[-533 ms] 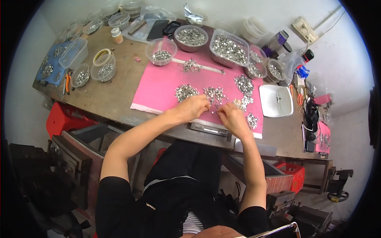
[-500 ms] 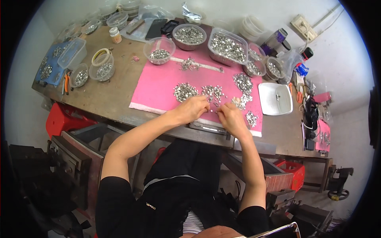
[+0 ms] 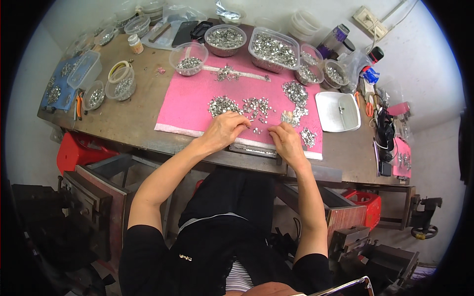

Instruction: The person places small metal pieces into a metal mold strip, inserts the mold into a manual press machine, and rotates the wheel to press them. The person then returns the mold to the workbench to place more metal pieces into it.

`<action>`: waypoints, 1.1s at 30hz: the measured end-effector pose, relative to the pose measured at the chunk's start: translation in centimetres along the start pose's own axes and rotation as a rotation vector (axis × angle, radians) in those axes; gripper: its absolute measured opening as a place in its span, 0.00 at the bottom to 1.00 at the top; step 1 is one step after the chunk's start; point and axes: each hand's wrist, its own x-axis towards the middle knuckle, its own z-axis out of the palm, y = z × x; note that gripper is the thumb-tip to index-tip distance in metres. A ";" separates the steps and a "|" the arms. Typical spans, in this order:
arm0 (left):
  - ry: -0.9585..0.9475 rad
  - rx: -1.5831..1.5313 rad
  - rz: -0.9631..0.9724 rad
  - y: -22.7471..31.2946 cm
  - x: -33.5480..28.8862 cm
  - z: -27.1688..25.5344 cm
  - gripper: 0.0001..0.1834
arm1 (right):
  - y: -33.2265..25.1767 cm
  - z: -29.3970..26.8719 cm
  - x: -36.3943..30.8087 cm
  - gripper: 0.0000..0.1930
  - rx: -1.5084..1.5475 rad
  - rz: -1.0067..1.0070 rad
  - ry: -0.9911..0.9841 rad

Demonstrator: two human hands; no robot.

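My left hand [image 3: 223,130] rests low over the pink cloth [image 3: 180,111], its thumb and fingers pinched together beside a heap of small silvery metal pieces [image 3: 223,105]. Across a narrow gap, my right hand [image 3: 287,141] is pinched too, near the cloth's front edge. Whatever either pinch holds is too small or hidden to make out. A few loose metal pieces [image 3: 257,130] lie between my fingertips. Just beyond them is a scattered middle pile [image 3: 256,106]. A narrow metal bar holder [image 3: 253,150] sits at the table's front edge, below my hands.
Plastic tubs of metal pieces, including a rectangular tub [image 3: 273,53] and a round tub [image 3: 225,40], line the back. More pieces lie right of my right hand [image 3: 308,137]. A white tray [image 3: 323,118] stands at the right; orange-handled pliers [image 3: 78,105] lie far left.
My fingertips have drawn slightly apart, and loose pieces show between them. The whole view has shifted a little. Both hands stay pinched over the front of the cloth.
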 end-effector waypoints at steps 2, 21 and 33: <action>0.029 -0.033 -0.088 0.5 0.0 -0.9 0.05 | 0.0 0.0 0.0 0.05 0.008 0.032 -0.005; -0.134 0.258 -0.078 0.7 -1.0 -1.2 0.04 | -6.3 1.1 -1.9 0.07 0.308 0.050 0.088; -0.070 0.350 0.017 0.3 -1.9 -0.8 0.04 | -6.5 3.1 -2.7 0.09 0.195 -0.020 0.154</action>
